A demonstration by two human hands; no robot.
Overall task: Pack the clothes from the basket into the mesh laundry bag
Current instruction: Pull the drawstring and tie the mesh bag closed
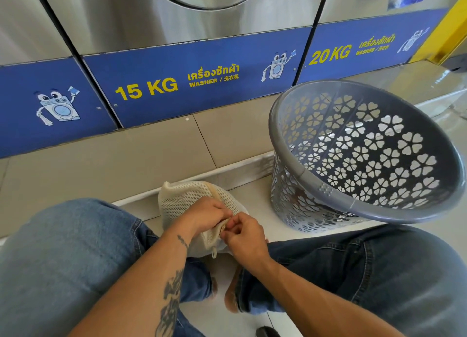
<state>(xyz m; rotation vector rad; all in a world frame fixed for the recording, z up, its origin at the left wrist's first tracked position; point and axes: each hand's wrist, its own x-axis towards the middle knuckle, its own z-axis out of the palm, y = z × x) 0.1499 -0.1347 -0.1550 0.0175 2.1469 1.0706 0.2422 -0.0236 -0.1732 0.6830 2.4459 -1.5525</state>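
My left hand (pixel 206 214) and right hand (pixel 243 235) are both pinched shut on the mouth of the cream mesh laundry bag (pixel 182 197), on the floor btwn my knees. The grey round plastic basket w/ flower cut-outs (pixel 313 182) at 2 o'clock looks empty, so packing's prob done; closing left. Washer plinth close at 12; open floor at 3.
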